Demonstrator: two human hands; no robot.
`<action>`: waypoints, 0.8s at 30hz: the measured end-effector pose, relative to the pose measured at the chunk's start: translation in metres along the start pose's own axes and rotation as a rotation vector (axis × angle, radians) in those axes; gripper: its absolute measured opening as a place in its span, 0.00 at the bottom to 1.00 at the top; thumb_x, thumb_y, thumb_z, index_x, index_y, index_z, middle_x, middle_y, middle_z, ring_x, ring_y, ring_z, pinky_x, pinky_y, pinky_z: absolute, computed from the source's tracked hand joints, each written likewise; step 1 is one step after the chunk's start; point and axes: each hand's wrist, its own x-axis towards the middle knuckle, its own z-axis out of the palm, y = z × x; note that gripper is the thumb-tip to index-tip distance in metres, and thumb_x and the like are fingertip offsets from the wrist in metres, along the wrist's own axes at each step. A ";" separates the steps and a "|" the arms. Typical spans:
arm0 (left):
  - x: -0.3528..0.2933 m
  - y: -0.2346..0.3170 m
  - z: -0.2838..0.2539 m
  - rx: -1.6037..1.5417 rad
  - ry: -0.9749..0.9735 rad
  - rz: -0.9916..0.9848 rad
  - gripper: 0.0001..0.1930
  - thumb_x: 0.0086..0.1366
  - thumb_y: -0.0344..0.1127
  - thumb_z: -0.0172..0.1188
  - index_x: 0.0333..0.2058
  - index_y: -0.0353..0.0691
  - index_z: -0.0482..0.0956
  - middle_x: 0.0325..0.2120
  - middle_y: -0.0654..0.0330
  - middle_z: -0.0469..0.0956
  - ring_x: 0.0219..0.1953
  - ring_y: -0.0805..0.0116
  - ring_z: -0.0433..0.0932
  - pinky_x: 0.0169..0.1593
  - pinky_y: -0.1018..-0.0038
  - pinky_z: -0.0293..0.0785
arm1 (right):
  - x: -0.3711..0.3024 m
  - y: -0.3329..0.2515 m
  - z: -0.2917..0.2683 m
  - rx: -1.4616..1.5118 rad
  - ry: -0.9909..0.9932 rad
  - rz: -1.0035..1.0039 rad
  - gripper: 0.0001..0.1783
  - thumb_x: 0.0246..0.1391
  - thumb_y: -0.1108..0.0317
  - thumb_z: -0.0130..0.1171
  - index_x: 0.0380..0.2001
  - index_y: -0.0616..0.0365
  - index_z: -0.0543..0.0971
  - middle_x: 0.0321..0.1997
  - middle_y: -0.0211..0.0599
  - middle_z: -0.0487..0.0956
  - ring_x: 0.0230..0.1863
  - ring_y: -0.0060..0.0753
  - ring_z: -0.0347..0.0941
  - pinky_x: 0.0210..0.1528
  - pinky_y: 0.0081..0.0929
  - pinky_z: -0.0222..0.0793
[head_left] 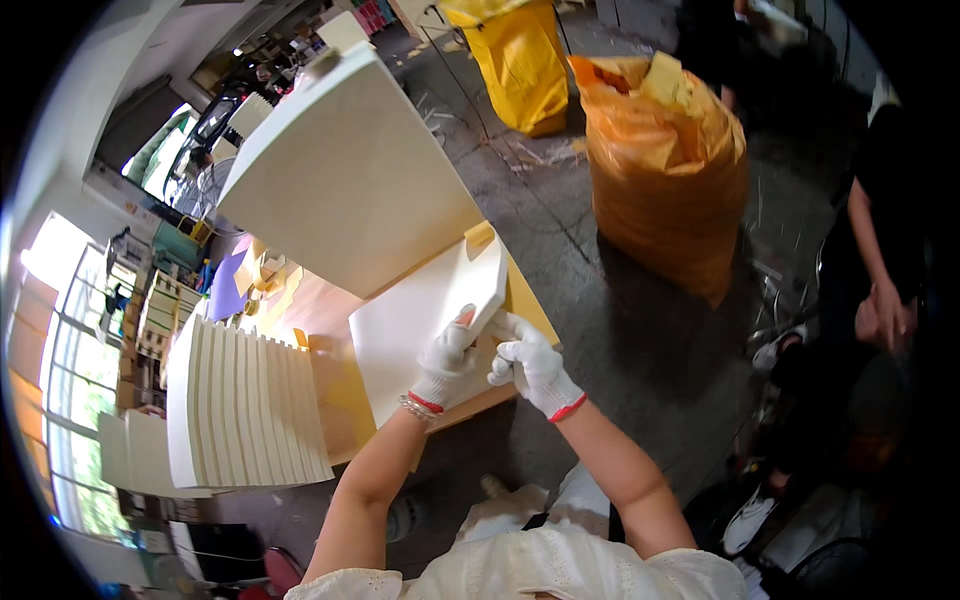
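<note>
Two white-knit-gloved hands meet at one flat white notched board (400, 325) on the wooden bench (335, 380): left hand (447, 358) half-curled, bare thumb tip at its edge; right hand (525, 362) with bent fingers; I cannot tell whether either grips. The board looks light, stiff, easily dented; opposite edges should suit holding. Beyond: one big cream panel (350, 180), one orange sack (665, 180), one yellow bag (515, 70).

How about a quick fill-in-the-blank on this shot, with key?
The left hand and right hand, at a flat board, wear ____ gloves.
The gloves' cuffs are trimmed in ____.
The ridged stack stands to the hands' ____.
The fuller bag, right of the yellow bag, is ____.

Missing: white; red; left; orange.
</note>
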 end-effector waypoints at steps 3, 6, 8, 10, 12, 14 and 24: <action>-0.021 -0.020 -0.042 -0.216 0.335 -0.157 0.25 0.54 0.21 0.57 0.53 0.39 0.70 0.34 0.57 0.76 0.34 0.63 0.77 0.36 0.70 0.75 | 0.021 0.052 0.008 -0.415 0.068 -0.128 0.30 0.54 0.74 0.48 0.62 0.65 0.59 0.38 0.42 0.77 0.33 0.30 0.75 0.39 0.31 0.74; -0.051 -0.046 -0.112 -0.225 0.777 -0.070 0.22 0.56 0.20 0.63 0.50 0.33 0.70 0.36 0.57 0.76 0.35 0.69 0.76 0.33 0.74 0.74 | 0.027 0.092 0.014 -1.111 -0.034 -0.283 0.32 0.52 0.69 0.52 0.61 0.63 0.61 0.47 0.48 0.76 0.37 0.41 0.77 0.45 0.37 0.72; -0.075 -0.029 -0.161 -0.222 0.981 -0.122 0.18 0.57 0.25 0.66 0.44 0.33 0.70 0.36 0.57 0.74 0.33 0.71 0.73 0.33 0.74 0.72 | 0.028 0.116 0.040 -1.449 -0.199 -0.364 0.29 0.48 0.62 0.57 0.53 0.61 0.69 0.56 0.53 0.70 0.50 0.54 0.71 0.53 0.48 0.66; -0.105 -0.045 -0.189 -0.243 1.060 -0.224 0.16 0.59 0.27 0.65 0.43 0.33 0.70 0.36 0.58 0.74 0.34 0.72 0.72 0.37 0.74 0.71 | 0.039 0.152 0.060 -1.780 -0.415 -0.514 0.28 0.46 0.61 0.59 0.50 0.60 0.70 0.55 0.51 0.70 0.54 0.55 0.68 0.56 0.49 0.62; -0.129 -0.048 -0.217 -0.329 1.199 -0.290 0.14 0.62 0.31 0.62 0.43 0.33 0.69 0.36 0.60 0.74 0.37 0.73 0.70 0.44 0.75 0.69 | 0.040 0.197 0.086 -1.977 -0.650 -0.457 0.26 0.41 0.62 0.60 0.45 0.62 0.71 0.53 0.51 0.71 0.58 0.54 0.63 0.60 0.52 0.56; -0.147 -0.062 -0.227 -0.377 1.263 -0.321 0.17 0.62 0.30 0.61 0.47 0.33 0.69 0.39 0.60 0.73 0.40 0.72 0.70 0.46 0.74 0.69 | 0.041 0.235 0.088 -2.062 -0.588 -0.715 0.24 0.43 0.65 0.57 0.44 0.63 0.70 0.52 0.52 0.70 0.55 0.53 0.64 0.59 0.52 0.57; -0.158 -0.110 -0.259 -0.743 1.349 -0.263 0.20 0.60 0.28 0.62 0.50 0.34 0.68 0.41 0.63 0.72 0.42 0.74 0.70 0.48 0.75 0.69 | 0.036 0.250 0.086 -2.118 -0.635 -0.916 0.29 0.39 0.69 0.58 0.49 0.65 0.69 0.57 0.51 0.68 0.59 0.52 0.63 0.60 0.54 0.56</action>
